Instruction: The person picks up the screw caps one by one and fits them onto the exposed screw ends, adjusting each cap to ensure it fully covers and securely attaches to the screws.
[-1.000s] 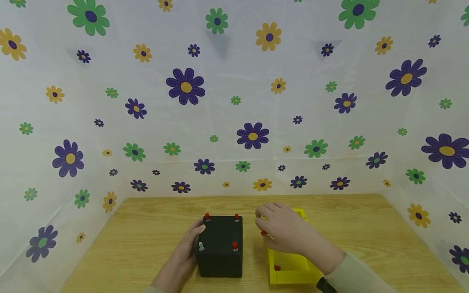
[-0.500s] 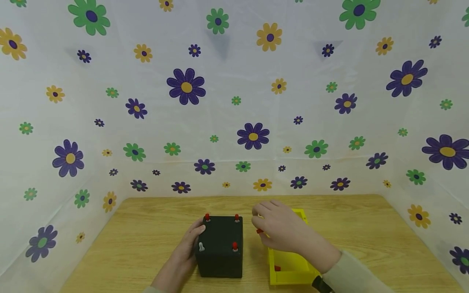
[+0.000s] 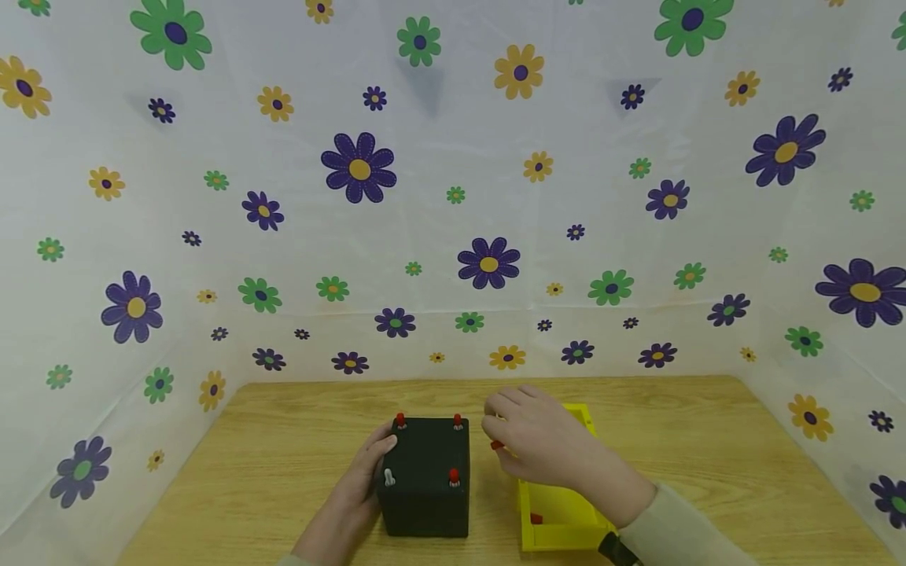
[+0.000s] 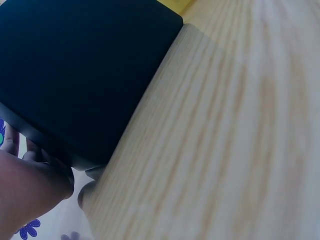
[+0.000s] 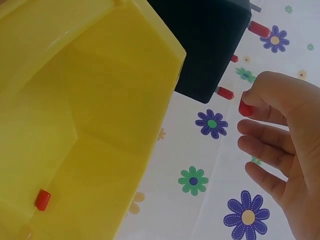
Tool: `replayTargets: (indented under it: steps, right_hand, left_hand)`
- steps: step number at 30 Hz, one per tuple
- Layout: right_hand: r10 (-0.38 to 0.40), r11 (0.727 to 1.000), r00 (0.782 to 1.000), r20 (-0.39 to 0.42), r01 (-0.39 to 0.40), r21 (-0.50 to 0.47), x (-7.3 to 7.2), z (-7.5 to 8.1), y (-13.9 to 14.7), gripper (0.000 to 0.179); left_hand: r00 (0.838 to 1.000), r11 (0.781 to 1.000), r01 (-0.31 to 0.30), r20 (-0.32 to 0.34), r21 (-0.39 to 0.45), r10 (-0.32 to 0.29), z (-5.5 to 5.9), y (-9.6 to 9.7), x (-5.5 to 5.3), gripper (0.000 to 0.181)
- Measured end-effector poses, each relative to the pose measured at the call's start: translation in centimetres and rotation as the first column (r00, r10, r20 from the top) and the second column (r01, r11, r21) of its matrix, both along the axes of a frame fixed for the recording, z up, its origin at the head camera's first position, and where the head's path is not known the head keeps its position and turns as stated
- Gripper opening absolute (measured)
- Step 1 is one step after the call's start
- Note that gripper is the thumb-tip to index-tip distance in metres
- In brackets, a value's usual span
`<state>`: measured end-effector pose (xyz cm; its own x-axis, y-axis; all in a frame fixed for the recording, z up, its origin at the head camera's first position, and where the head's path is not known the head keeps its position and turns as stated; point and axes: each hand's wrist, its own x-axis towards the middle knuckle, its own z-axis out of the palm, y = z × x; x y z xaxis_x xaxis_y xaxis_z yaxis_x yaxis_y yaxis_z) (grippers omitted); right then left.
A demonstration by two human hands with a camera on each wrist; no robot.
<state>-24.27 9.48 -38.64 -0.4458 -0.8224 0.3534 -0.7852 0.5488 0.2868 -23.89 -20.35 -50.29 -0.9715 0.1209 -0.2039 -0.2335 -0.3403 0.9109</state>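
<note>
A black box stands on the table with toggle switches at the corners of its top. Three levers wear red caps, one being the near right cap; the near left lever is bare metal. My left hand grips the box's left side, thumb at the top edge; its other fingers are partly hidden behind the box. Right of the box, my right hand pinches a small red cap between thumb and index finger, the other fingers loosely bent. The hand is apart from the box and partly over the yellow bin.
Inside the yellow bin lies another loose red cap. The wooden table runs back to a white flower-print sheet that encloses the back and both sides. A dark wrist strap overlaps the bin's near right corner.
My right hand has shifted slightly left, away from the bin and closer to the box, with the red cap still pinched. The left hand and box stay put.
</note>
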Motion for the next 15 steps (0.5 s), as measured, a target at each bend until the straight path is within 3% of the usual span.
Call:
replayTargets:
  steps: [5,15]
  right_hand:
    - [0.006,1.0,1.0,-0.009,-0.006,0.005,0.05,0.12,-0.25,0.02]
    - [0.018,1.0,1.0,-0.022,-0.018,0.005,0.25,0.25,-0.81,0.022]
  left_hand:
    - [0.999,0.999,0.031,-0.023,0.017,-0.031,-0.04,-0.16,0.01,0.053]
    - [1.0,1.0,-0.003,-0.005,-0.022,0.003,0.06,0.06,0.13,0.069]
